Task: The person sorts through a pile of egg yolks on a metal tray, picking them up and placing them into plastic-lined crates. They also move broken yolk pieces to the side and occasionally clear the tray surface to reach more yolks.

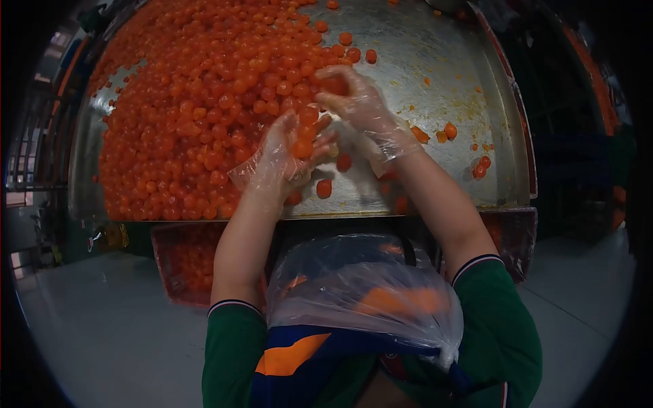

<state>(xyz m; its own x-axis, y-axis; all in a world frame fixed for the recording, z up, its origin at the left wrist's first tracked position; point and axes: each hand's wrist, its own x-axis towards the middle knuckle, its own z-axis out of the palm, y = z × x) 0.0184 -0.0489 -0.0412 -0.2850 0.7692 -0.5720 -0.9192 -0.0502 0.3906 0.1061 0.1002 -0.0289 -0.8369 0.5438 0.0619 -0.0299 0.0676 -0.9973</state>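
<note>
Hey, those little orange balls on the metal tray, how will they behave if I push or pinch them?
The orange balls look round, so they would likely roll on the smooth metal tray. They appear glossy, probably slippery under the gloved left hand. Broken orange bits near the right hand suggest they crush easily.

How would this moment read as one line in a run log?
left hand: gloved, cupping orange balls | right hand: gloved, on pile edge | metal tray: few strays | plastic bag: below tray edge

Glossy orange balls (204, 115) on a scuffed, dull metal tray (435, 75); thin clear plastic gloves (crinkled), probably polythene, at 6 o'clock.
</note>
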